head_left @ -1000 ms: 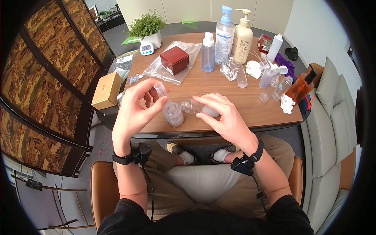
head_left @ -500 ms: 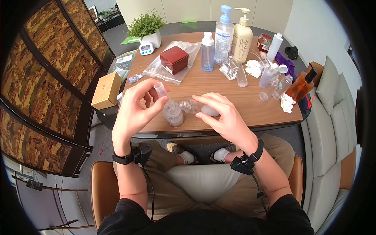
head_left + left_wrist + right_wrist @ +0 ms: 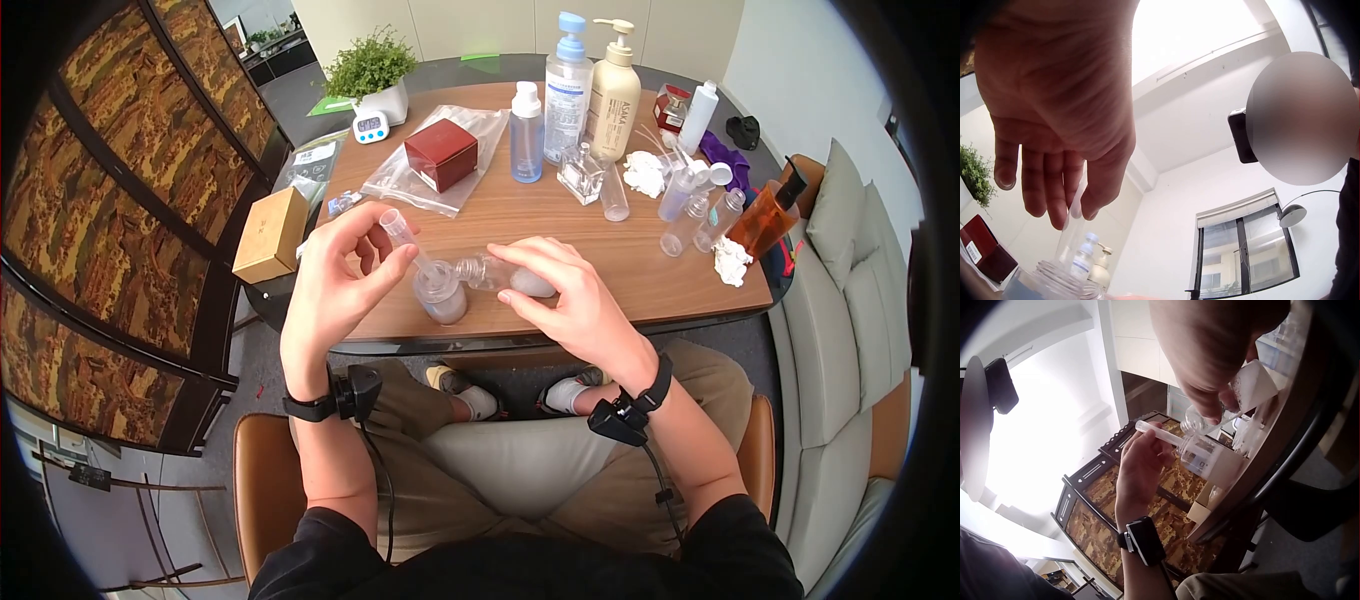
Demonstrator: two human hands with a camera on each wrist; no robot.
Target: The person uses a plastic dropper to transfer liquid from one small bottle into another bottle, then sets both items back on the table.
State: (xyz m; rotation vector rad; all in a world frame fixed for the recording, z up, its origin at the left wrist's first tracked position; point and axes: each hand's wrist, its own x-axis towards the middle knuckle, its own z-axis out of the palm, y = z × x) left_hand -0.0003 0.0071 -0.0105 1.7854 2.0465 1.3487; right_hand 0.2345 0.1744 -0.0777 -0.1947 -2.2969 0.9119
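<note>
Apparently mid-decanting: left hand (image 3: 332, 290) pinches slim clear plastic tube (image 3: 397, 231) at squat clear plastic jar (image 3: 441, 300); right hand (image 3: 567, 287) grips tipped clear plastic bottle (image 3: 486, 271). Next likely needs steadiness.

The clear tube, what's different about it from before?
The clear tube leans slightly further toward the person's left, and the left hand shifted slightly that way. Nothing was let go; the right hand still holds its bottle beside the upright jar.
</note>
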